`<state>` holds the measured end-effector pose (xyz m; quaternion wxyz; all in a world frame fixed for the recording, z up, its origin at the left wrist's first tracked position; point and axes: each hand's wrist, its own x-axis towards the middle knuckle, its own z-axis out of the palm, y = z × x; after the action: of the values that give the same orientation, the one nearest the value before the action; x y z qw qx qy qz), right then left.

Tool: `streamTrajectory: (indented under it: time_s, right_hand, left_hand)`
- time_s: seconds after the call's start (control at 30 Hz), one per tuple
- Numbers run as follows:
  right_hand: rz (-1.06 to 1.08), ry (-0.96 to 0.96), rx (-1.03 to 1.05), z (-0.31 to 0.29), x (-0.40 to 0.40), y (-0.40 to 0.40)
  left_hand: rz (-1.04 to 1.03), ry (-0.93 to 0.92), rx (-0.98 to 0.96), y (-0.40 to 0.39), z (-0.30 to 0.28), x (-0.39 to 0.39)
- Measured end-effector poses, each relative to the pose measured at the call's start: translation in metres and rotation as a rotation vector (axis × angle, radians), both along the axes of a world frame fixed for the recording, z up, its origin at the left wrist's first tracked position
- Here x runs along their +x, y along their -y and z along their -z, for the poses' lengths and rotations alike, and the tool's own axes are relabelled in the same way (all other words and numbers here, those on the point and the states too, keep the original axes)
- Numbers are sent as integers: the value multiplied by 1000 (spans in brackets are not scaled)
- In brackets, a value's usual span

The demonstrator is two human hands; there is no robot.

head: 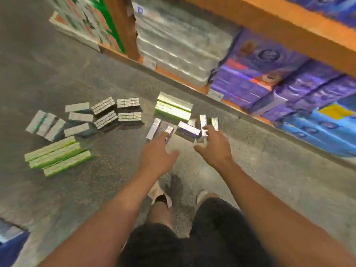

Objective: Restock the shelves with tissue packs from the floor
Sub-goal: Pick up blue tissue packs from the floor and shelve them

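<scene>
Several small purple-and-silver tissue packs (187,131) lie scattered on the grey floor just below the shelf edge. My left hand (159,153) hovers over the left packs with its fingers spread and its fingertips at one pack (154,128). My right hand (213,145) is open too, its fingers touching an upright pack (202,124). Neither hand grips anything. A larger green-and-silver pack (173,108) lies just behind them. The picture is blurred.
More packs lie on the floor to the left: grey ones (104,114), white ones (45,125) and long green ones (57,156). The orange shelf (289,26) on the right holds clear-wrapped white packs (179,49), purple packs (269,74) and blue packs (323,128). My feet (159,195) stand below the hands.
</scene>
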<state>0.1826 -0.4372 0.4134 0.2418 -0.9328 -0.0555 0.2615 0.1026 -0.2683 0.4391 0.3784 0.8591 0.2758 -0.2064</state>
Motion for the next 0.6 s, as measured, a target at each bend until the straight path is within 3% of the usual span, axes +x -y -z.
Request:
streamTrajectory:
  time_s: [0.13, 0.4, 0.6]
  right_hand:
    - [54, -49, -73, 112, 37, -12]
    - [-41, -59, -188, 376, 118, -20]
    - [-304, -34, -338, 523, 165, -10]
  left_hand:
    - [9, -60, 10, -9, 93, 53]
    - [-46, -120, -12, -2, 348, 125]
    - [-135, -194, -35, 12, 479, 123]
